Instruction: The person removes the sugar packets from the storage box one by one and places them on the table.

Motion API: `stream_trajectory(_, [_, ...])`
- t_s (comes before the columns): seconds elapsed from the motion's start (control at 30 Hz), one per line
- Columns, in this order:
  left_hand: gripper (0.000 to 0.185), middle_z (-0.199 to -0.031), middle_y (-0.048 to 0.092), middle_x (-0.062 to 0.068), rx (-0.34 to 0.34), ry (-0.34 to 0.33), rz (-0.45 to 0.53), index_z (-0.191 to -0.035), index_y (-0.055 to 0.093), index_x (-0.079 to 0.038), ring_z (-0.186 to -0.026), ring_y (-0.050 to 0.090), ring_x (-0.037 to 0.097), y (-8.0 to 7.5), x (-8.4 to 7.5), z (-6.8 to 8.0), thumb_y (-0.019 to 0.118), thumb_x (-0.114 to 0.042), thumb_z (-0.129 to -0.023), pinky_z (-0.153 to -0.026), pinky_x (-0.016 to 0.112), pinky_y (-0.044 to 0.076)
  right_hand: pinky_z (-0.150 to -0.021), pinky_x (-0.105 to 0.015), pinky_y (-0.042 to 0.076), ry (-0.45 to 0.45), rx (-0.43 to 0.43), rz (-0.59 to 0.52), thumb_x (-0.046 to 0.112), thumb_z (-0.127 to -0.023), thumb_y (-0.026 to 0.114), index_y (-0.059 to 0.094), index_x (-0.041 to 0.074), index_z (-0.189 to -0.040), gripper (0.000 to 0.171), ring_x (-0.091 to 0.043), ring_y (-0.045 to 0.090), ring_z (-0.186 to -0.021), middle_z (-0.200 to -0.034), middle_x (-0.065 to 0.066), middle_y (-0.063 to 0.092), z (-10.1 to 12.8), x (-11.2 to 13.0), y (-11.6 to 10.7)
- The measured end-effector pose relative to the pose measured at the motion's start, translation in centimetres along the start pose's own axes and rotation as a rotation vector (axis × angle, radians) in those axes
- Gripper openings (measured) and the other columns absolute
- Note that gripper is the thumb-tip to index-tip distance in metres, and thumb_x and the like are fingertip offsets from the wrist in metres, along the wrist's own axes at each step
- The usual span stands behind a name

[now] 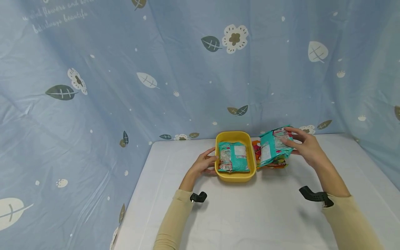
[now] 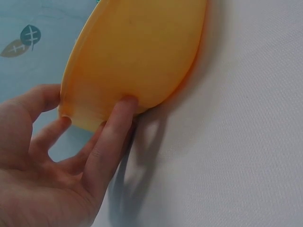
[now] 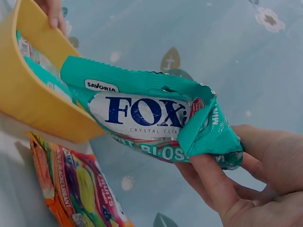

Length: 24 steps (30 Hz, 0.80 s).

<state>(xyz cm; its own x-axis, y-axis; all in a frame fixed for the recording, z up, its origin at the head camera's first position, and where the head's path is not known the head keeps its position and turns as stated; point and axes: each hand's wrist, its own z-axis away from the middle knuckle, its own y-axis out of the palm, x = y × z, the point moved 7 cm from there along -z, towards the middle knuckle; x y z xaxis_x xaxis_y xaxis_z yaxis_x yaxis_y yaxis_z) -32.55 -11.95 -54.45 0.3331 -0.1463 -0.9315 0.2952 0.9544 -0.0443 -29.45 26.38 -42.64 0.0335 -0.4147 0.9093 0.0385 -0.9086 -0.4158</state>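
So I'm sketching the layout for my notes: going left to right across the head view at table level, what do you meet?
Left hand touching the yellow tub's side → yellow tub with a teal packet lying inside → orange packet on the table → second teal packet → right hand gripping it.

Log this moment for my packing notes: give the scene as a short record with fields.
left hand: fingers rest on the yellow plastic tub
right hand: grips a teal foil candy bag, lifted beside the tub
in tub: another teal candy bag
under lifted bag: orange sweet bag on the white table
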Motion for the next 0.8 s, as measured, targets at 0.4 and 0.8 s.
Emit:
stream_trajectory(0.4, [0.055,-0.132,0.058,0.015,-0.004,-0.007,0.003,-0.144,0.045,-0.042,-0.105,0.069,0.030,-0.1,0.2,-0.1,0.065,-0.032,-0.094,-0.074,0.046,0.063,-0.069,-0.012,0.057,0.009,-0.022,0.032,0.042,-0.095,0.062,0.036,0.021,-0.153,0.067,0.016,0.055,-0.085,-0.150,-0.032,0.033,0.6,-0.8,-1.4])
stream_trajectory(0.8, [0.055,-0.132,0.059,0.014,-0.003,-0.009,0.003,-0.145,0.044,-0.042,-0.103,0.070,0.028,0.0,0.1,0.0,0.065,-0.030,-0.095,-0.074,0.047,0.063,-0.069,-0.014,0.059,0.019,-0.064,0.007,0.037,-0.095,0.064,0.037,0.021,-0.152,0.066,0.010,0.061,-0.083,-0.138,-0.019,0.042,0.9,-3.2,-2.9])
